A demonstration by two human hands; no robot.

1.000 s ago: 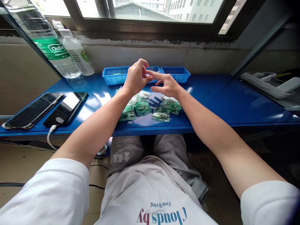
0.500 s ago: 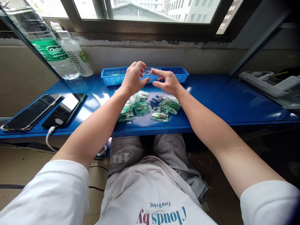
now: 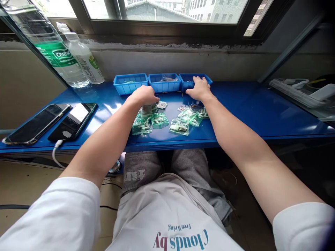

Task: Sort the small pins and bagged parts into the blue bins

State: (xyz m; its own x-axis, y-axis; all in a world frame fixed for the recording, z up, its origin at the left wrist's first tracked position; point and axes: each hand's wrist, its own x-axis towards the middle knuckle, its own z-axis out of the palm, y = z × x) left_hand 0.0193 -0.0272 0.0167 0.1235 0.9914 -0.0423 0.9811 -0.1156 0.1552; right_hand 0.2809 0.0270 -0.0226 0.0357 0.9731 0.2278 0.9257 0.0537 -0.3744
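Left hand: over on this side, the left hand (image 3: 145, 95) hangs low above its heap, knuckles up and fingers curled down; the fingertips are hidden, so whether they grip anything I cannot tell.
Right hand: across the way, the right hand (image 3: 200, 89) is open, thumb well apart from the spread fingers, which reach over the right-hand blue plastic tray (image 3: 186, 84).
Left heap: just under the left hand, small clear-and-green plastic packets (image 3: 159, 120) lie overlapping on the glossy blue worktop (image 3: 243, 108), slim pieces showing inside some.
Right heap: a second cluster of green-tinted clear packets (image 3: 179, 126), silvery slim pieces inside, sits nearer the front edge, below the right wrist, with a bare strip between the two heaps.
Tray row: three in line along the wall; the left blue tray (image 3: 124, 90) has a little something greenish inside, the middle blue tray (image 3: 164, 88) holds crumpled clear plastic (image 3: 169, 79).
Stray bit: a tiny dark sliver (image 3: 182, 94) shows in front of the right tray, close to the thumb, too small to name.
Far left: two dark flat phones (image 3: 36, 123) side by side, a white cable (image 3: 54, 153) plugged into one; behind, a large green-labelled clear bottle (image 3: 61, 57) beside a smaller translucent bottle (image 3: 87, 62).
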